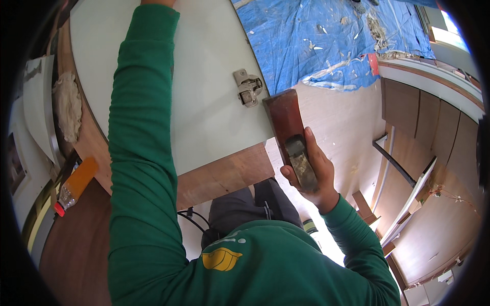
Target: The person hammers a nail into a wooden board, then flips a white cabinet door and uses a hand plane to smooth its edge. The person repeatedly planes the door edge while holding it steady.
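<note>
Right hand [311, 171]: wrapped round the near end of a wooden hand plane [291, 137]; fingers curled shut on its body, thumb along the left side; raised near the right edge of the panel.
Hand plane: reddish-brown wooden block, dark worn patch under the fingers; far end just beside the hinge, at the panel's right edge; whether it touches the edge cannot be told.
Left hand [155, 2]: reaches far along the panel, almost wholly cut off by the top of the view; state of its fingers cannot be told; green sleeve [138, 127] lies across the panel.
Panel [209, 76]: pale, flat door leaf with a metal hinge [248, 87] near its right edge; rests on a brown wooden bench [224, 176].
Step in hand, as judged: bringing the plane to the panel's hinge edge while the far arm steadies the leaf.
Next move, as judged: sole set flat on the edge, clear of the hinge; firm hold on the leaf.
Surroundings: blue tarp [332, 41] on the floor, far right; orange-labelled bottle [75, 186], near left.
</note>
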Demonstrator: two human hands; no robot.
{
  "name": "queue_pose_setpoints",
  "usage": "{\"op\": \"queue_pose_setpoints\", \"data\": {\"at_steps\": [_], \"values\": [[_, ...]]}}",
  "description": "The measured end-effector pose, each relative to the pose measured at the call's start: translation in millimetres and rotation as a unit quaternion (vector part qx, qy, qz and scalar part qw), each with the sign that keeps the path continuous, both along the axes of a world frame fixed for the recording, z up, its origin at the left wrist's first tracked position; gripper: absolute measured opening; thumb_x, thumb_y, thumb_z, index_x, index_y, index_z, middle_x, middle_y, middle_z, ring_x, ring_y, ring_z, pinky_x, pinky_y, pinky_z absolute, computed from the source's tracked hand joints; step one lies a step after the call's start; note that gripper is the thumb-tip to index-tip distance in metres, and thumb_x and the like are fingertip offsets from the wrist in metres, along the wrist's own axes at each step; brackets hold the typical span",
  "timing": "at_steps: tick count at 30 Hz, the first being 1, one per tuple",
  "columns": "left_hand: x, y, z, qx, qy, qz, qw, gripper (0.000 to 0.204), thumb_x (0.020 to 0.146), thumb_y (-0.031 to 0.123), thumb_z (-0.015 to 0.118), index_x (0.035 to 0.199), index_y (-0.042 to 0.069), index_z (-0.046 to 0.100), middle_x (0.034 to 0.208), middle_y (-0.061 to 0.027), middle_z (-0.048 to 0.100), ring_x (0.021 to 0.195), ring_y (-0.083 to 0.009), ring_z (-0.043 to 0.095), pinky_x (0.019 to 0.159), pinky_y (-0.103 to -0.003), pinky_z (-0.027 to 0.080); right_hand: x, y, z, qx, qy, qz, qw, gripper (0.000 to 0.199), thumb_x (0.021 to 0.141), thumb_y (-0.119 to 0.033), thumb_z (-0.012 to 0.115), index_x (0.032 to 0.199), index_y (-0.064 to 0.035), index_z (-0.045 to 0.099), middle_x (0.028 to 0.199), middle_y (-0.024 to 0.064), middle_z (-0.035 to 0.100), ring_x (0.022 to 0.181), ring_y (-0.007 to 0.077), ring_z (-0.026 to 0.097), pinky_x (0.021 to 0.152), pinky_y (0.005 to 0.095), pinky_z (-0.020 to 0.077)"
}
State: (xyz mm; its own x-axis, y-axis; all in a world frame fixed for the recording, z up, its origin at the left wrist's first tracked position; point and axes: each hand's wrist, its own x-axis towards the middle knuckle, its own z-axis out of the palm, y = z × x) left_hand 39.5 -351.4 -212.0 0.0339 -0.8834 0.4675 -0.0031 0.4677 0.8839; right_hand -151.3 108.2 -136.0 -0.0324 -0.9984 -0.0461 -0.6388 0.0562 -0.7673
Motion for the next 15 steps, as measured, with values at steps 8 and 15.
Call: {"op": "queue_pose_setpoints", "data": {"at_steps": [8,15], "values": [[-4,5,4,0.011,-0.003,0.003,1.0,0.033,0.096,0.01,0.062,0.124,-0.005,0.066,0.117,-0.0103,0.072,0.111,-0.0188,0.065,0.101,-0.03,0.049,3,-8,3,0.022,0.032,-0.006,0.999,0.099,0.084,-0.026,0.087,0.162,-0.0064,0.031,0.107,0.0162,0.072,0.09,0.032,0.076,0.074,0.0369,0.0605],[-1,3,3,0.007,-0.013,-0.001,1.0,0.032,0.096,0.012,0.062,0.124,-0.005,0.067,0.116,-0.0091,0.072,0.111,-0.0183,0.065,0.1,-0.029,0.049,-6,7,-1,0.013,0.025,0.013,1.0,0.098,0.084,-0.028,0.087,0.162,-0.0067,0.032,0.107,0.0168,0.072,0.09,0.0324,0.076,0.074,0.0374,0.0607]]}}
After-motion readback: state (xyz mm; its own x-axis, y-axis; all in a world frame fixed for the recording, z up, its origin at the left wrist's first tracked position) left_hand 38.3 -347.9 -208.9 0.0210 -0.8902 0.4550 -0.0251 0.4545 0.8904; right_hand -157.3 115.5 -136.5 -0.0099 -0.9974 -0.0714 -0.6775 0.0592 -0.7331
